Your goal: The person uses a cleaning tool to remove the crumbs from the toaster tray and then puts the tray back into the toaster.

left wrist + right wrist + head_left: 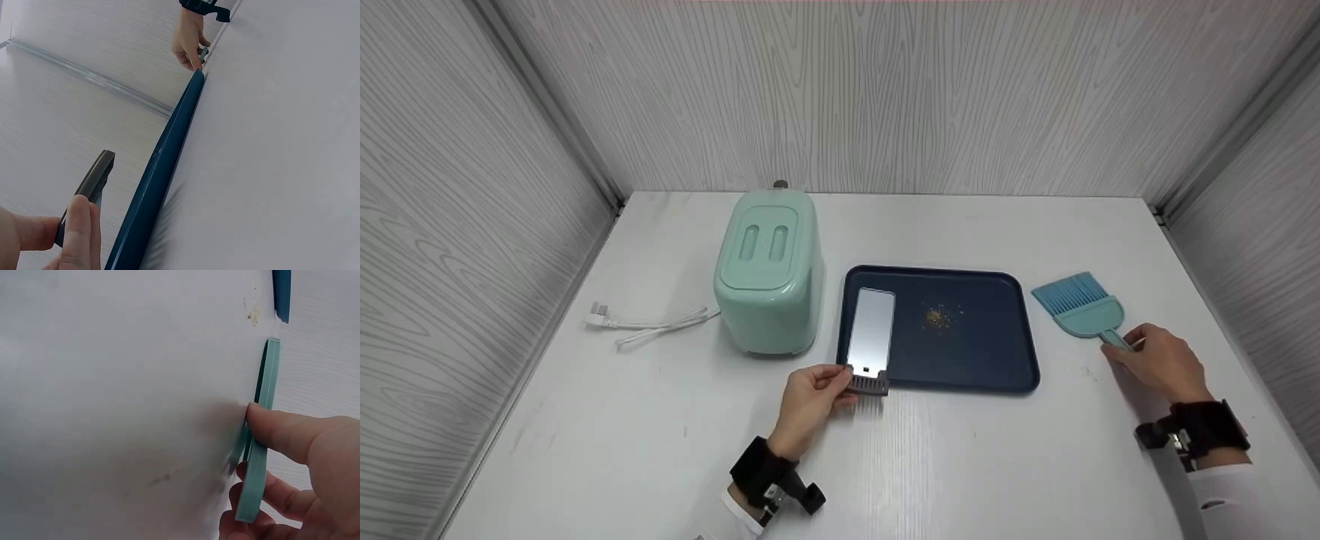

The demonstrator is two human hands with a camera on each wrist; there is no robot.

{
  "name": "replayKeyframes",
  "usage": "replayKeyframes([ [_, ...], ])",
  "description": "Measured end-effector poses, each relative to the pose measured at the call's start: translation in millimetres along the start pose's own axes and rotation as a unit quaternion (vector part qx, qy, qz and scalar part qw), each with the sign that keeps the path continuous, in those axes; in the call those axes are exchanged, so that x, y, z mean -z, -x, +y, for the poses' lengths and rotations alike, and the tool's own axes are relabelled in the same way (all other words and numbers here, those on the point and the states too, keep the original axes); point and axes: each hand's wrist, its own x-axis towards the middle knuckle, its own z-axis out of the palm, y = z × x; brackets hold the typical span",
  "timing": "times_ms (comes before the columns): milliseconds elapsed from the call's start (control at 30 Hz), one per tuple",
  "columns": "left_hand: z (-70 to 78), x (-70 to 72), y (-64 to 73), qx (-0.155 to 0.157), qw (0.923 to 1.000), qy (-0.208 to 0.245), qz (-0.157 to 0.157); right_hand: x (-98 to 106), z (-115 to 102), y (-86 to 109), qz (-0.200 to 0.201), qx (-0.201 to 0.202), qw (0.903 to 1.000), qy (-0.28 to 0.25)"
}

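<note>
My left hand (808, 397) pinches the dark grey ridged end of a shiny metal crumb tray (872, 330) between thumb and fingers. The crumb tray overlaps the left part of a navy serving tray (967, 375) in the head view. A small heap of brown crumbs (937, 317) lies on the navy tray. On the right, my right hand (1162, 364) grips the handle of a teal brush (1091, 319), whose bristles point toward the serving tray. The right wrist view shows thumb and fingers around the teal handle (261, 455).
A mint-green toaster (769, 277) with a closed lid stands left of the serving tray. Its white cord (652, 326) with a plug lies to its left. A few crumbs (253, 315) lie on the white table near the brush. Grey wood-grain panels (840, 97) enclose the back and sides.
</note>
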Motion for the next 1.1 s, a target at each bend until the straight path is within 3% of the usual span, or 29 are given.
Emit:
replayKeyframes([
  [600,-1.4,0.9,0.7,0.0,0.9999,-0.01,-0.001,3,-7,8.7,0.011,-0.007,0.9998,-0.013],
  [833,-1.4,0.9,2.1,0.006,0.9999,-0.01,-0.002,5,-30,16.1,0.046,0.014,0.9986,-0.02],
  [1100,-1.4,1.4,2.7,0.006,0.9999,-0.008,-0.004,-4,-73,23.1,0.087,0.054,0.9922,-0.072],
])
